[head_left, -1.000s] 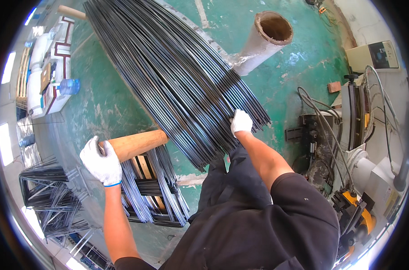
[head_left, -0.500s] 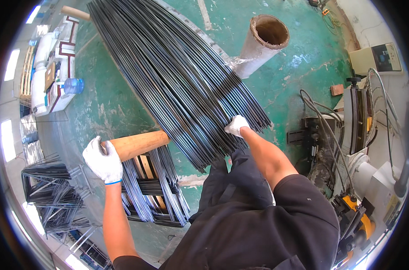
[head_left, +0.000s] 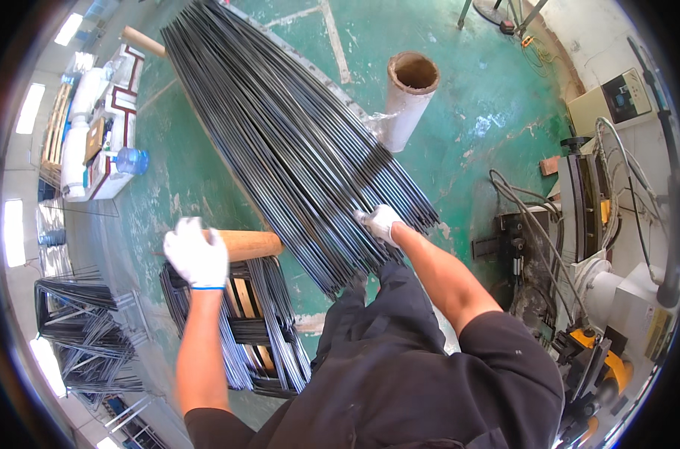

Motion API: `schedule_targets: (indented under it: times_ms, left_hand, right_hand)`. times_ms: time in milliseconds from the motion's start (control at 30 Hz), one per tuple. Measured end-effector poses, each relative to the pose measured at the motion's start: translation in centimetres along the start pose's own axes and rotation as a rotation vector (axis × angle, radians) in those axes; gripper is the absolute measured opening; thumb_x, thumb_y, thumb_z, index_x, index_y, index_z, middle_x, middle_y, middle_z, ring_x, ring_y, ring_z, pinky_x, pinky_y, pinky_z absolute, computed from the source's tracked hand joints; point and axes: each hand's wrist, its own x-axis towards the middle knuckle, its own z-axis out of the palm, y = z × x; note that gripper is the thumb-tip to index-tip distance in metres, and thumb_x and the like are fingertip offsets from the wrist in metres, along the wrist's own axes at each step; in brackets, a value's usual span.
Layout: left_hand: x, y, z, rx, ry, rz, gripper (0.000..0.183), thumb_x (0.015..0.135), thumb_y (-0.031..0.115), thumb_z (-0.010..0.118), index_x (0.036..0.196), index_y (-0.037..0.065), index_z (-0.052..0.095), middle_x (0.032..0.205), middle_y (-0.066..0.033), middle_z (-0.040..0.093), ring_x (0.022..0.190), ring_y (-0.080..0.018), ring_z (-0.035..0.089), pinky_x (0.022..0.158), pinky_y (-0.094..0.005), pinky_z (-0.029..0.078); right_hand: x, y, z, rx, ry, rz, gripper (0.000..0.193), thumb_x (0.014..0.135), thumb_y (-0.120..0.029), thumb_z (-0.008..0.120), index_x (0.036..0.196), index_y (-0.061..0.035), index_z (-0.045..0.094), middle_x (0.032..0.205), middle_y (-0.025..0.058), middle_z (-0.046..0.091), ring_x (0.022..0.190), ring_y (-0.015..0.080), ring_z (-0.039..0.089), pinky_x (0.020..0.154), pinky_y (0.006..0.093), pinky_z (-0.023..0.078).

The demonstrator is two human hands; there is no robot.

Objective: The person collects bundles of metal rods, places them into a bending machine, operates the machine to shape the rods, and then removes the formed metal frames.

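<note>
Curling over the rods, the fingers of your right hand [head_left: 380, 223], in a white knit glove, sit close to the near ends of the bundle; whether they are clamped on a rod, you cannot tell from this angle. Your left hand [head_left: 195, 254], gloved alike with a blue cuff edge and slightly blurred, covers the left end of a tan cylinder [head_left: 252, 245]; its fingers are partly hidden, so their grip cannot be told.

The bundle of rods [head_left: 302, 165] lies in front of you, its long axis slanting from far left down to the right, with the near ends pointing toward your legs. The rods are thin, dark and smooth, with a metal-like sheen brightest toward your end, where their tips finish unevenly. The cylinder runs crosswise, smooth and round, its right end just beside the bundle's left edge.

Below that cylinder, a stack of dark rods [head_left: 280, 352] shows pale wooden slats between its bands. Past the bundle's right edge, a thick-walled tube [head_left: 409, 112] stands on end, brown and rough at the rim, pale down its side, with clear film near its base. Another tan pole [head_left: 142, 40] juts out at the bundle's far left. Around it all spreads a scuffed green floor [head_left: 475, 161].
</note>
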Motion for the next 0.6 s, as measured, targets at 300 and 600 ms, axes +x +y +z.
schedule_targets:
  times_ms: [300,600]
  left_hand:
    - [-3.3,6.3,1.3,-0.328,0.353,-0.187,0.028,0.079,0.034,0.077,0.094,0.011,0.076,0.107,-0.0082,0.073,0.123,-0.0464,0.05,0.114,-0.064,0.028]
    - [-13.1,12.9,12.2,-1.675,-0.146,-0.159,0.039,0.097,0.031,0.071,0.123,0.003,0.065,0.12,-0.0125,0.068,0.125,-0.0345,0.056,0.112,-0.0593,0.039]
  right_hand:
    - [-23.1,15.1,2.3,-0.491,0.394,0.101,0.068,0.097,-0.056,0.063,0.121,0.0067,0.069,0.109,0.0335,0.071,0.108,0.0467,0.069,0.093,0.0502,0.054]
    - [-57.0,39.3,14.8,-0.557,0.744,0.53,0.028,0.092,-0.026,0.076,0.107,-0.0033,0.069,0.088,0.0197,0.071,0.091,0.0376,0.071,0.083,0.0447,0.056]
